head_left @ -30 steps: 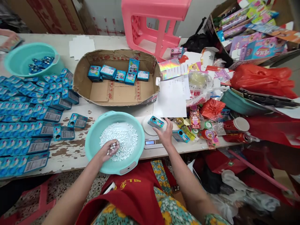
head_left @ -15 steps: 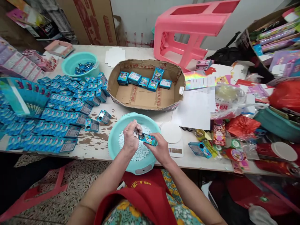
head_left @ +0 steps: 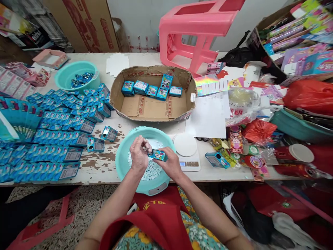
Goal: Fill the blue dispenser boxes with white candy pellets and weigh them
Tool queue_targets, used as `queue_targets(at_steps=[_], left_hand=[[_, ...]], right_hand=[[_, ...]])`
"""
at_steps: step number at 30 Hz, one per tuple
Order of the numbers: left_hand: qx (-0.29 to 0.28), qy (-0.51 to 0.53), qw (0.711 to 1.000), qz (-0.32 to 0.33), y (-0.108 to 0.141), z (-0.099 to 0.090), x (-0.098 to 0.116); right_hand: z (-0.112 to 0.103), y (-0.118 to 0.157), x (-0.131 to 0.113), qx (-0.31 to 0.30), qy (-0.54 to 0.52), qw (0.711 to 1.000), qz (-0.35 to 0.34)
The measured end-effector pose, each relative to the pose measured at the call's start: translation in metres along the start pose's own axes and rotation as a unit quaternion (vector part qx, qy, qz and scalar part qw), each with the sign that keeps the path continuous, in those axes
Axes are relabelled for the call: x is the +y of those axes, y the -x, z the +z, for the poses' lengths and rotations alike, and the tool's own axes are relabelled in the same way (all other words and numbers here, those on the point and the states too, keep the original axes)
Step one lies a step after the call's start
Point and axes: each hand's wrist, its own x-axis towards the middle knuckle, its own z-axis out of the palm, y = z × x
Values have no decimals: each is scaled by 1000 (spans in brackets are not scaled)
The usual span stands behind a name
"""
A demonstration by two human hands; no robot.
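Observation:
Over a turquoise basin [head_left: 121,149], my right hand [head_left: 170,162] grips a small blue candy box [head_left: 158,155] lying on its side. A dark round opening in the box faces left. My left hand [head_left: 139,152] is closed, its fingertips curled at that opening with some white candies in them. Small white candies [head_left: 152,172] are heaped in the basin below both hands. Right of the basin stands a white kitchen scale [head_left: 186,146] with a lit display.
Rows of blue boxes [head_left: 56,137] fill the left side. Behind the basin, a cardboard tray [head_left: 153,111] holds several blue boxes. A second turquoise basin [head_left: 90,83] contains shiny blue pieces. At right are a lone blue box [head_left: 217,159], white paper [head_left: 210,118] and clutter. A pink stool [head_left: 192,31] lies behind.
The whole view has shifted, so most things appear further left. My left fingertips remain at the box's opening, and my right hand still holds the box above the basin.

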Motion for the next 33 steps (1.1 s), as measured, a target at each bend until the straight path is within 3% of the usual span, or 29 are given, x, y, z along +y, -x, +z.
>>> queue_targets(at_steps=[3,6,10,12,15,18,21,25,29,33], left_hand=[[9,22,1000,-11,-3,-3,4],[21,31,999,-30,-18,-23,0],[90,14,976,-200,-44,-71,-29],[118,-3,960,-254,-49,-92,-47],[118,-24,956,-267,-47,-108,-63],[102,-57,958,-261,-41,-110,-65],[65,-104,964,-238,-40,-107,-61],[40,-129,966,-221,-44,-108,-61],[32,-164,961,-220,-44,-109,-66],[-22,-261,943,-204,-45,-101,-65]], right_hand=[[-15,4,0,17,-39,999,23],[-44,10,9,95,-63,990,82],[-82,12,50,238,-27,957,162],[-91,8,76,252,-5,952,171],[-94,3,107,235,-6,956,174],[-94,5,119,222,-31,963,146],[-97,16,120,255,-58,956,134],[-105,44,121,298,-81,934,180],[-110,74,124,279,-71,934,211],[-110,95,127,267,-77,930,242]])
